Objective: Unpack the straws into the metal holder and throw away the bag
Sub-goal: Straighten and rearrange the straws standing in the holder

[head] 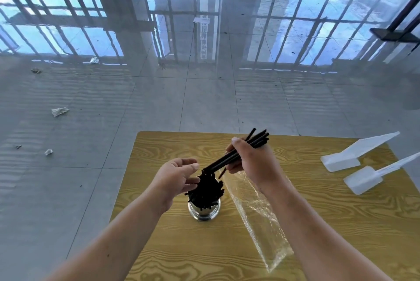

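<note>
Here the right hand [250, 162] pinched a small bundle of black straws [241, 152], tilted, lower ends just above the metal holder [204, 211] on the wooden bench [329, 224]. The left hand [177, 180] hung spread, fingers touching the straws that crammed and hid the holder's mouth. The clear bag [261, 217] lay flat beside it, partly under the right forearm.
</note>
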Available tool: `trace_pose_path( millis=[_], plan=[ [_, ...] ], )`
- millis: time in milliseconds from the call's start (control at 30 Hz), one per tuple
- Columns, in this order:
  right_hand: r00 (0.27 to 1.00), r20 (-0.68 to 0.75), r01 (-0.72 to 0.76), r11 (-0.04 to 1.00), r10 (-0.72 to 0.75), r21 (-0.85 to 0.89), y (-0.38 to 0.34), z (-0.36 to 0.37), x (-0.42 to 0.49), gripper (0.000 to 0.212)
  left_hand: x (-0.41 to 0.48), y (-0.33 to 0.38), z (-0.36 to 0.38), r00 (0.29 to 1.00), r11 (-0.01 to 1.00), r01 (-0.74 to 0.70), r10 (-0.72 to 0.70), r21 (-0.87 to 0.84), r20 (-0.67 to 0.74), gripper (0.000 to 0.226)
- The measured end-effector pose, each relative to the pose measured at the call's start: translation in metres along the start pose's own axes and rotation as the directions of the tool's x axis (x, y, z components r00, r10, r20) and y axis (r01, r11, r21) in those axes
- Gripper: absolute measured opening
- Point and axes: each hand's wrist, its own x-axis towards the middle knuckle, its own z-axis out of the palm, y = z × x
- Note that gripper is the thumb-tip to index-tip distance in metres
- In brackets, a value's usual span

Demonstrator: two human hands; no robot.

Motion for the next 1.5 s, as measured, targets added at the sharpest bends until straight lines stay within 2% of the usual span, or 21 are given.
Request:
trace_pose_path(
  millis=[133,200,300,433,567,633,767,933,1067,1167,1233,1300,1400,1500],
  plan=[
    [0.994,0.084,0.086,0.951,-0.064,-0.296,0.017,0.015,-0.008,0.033,0.007,-0.008,-0.016,0.988,0.960,-0.096,0.124,0.263,-0.091,0.008],
    [0.995,0.090,0.075,0.942,-0.047,-0.328,0.025,0.025,-0.011,0.033,0.008,-0.011,-0.020,0.980,0.920,-0.123,0.170,0.372,-0.098,0.004],
    [0.997,0.072,0.031,0.964,-0.013,-0.266,0.033,0.034,-0.013,0.032,0.010,-0.016,-0.023,0.975,0.870,-0.140,0.205,0.473,-0.089,0.004],
    [0.998,0.056,0.017,0.972,-0.004,-0.235,0.035,0.038,-0.013,0.033,0.014,-0.020,-0.028,0.973,0.838,-0.144,0.217,0.527,-0.080,0.006],
    [0.998,0.031,-0.049,0.999,0.049,-0.018,0.025,0.031,-0.009,0.034,0.019,-0.024,-0.029,0.981,0.850,-0.111,0.177,0.514,-0.080,0.007],
    [0.996,0.039,-0.087,0.996,0.085,0.028,0.026,0.027,-0.006,0.035,0.021,-0.026,-0.028,0.986,0.860,-0.087,0.145,0.503,-0.078,0.010],
    [0.989,0.008,-0.149,0.985,0.150,-0.083,0.045,0.019,-0.003,0.033,0.021,-0.031,-0.021,0.995,0.877,-0.056,0.089,0.478,-0.047,0.012],
    [0.994,-0.046,-0.106,0.967,0.098,-0.231,0.064,0.007,-0.002,0.032,0.022,-0.033,-0.018,0.991,0.857,-0.100,0.130,0.506,-0.025,0.009],
    [0.994,0.101,0.069,0.930,-0.035,-0.360,0.063,0.019,-0.010,0.041,0.021,-0.032,-0.018,0.981,0.811,-0.153,0.195,0.564,-0.014,0.005],
    [0.980,0.186,0.141,0.895,-0.066,-0.422,0.061,0.036,-0.012,0.028,0.020,-0.029,-0.018,0.971,0.753,-0.168,0.239,0.637,-0.026,0.001],
    [0.969,0.243,0.171,0.825,-0.043,-0.538,0.064,0.041,-0.012,0.022,0.020,-0.026,-0.019,0.967,0.698,-0.171,0.254,0.696,-0.017,0.011],
    [0.964,0.264,0.172,0.752,0.003,-0.636,0.069,0.040,-0.012,0.041,0.020,-0.024,-0.018,0.970,0.644,-0.167,0.241,0.747,0.008,0.027],
    [0.976,0.218,0.147,0.739,0.000,-0.658,0.075,0.034,-0.013,0.066,0.023,-0.025,-0.016,0.987,0.553,-0.131,0.155,0.823,0.053,0.067],
    [0.979,0.200,0.157,0.727,-0.028,-0.668,0.081,0.028,-0.016,0.059,0.024,-0.028,-0.011,0.991,0.457,-0.119,0.111,0.882,0.076,0.091]
  ],
)
